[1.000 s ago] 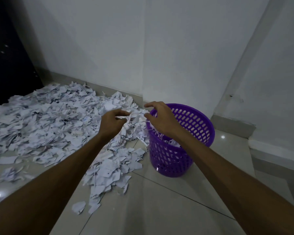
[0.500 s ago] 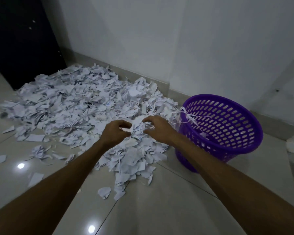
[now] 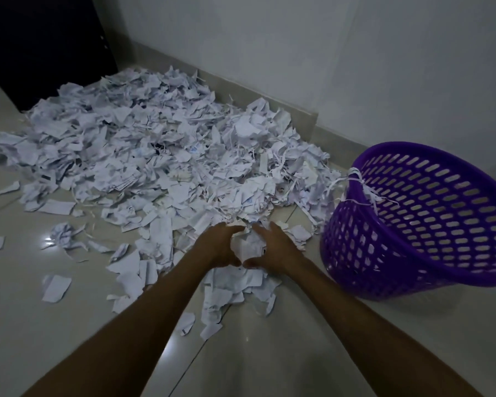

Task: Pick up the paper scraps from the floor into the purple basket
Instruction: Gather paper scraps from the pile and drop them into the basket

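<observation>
A big heap of white paper scraps (image 3: 155, 156) covers the tiled floor against the wall. The purple basket (image 3: 430, 224) stands to its right, with thin paper strips (image 3: 355, 179) draped over its near-left rim. My left hand (image 3: 215, 247) and my right hand (image 3: 272, 249) are down at the heap's near edge, side by side, thumbs nearly touching. Together they cup a bunch of scraps (image 3: 248, 245) between the palms, fingers curled around it.
Loose scraps lie apart on the floor at the left, among them a crumpled ball (image 3: 62, 234) and a flat piece (image 3: 55, 287). A dark door (image 3: 40, 41) stands at the back left. The white wall (image 3: 298, 53) runs behind the heap and basket.
Both hands have gone down from beside the basket's rim to the near edge of the heap and closed in around a bunch of scraps. The view has tilted lower and leftward.
</observation>
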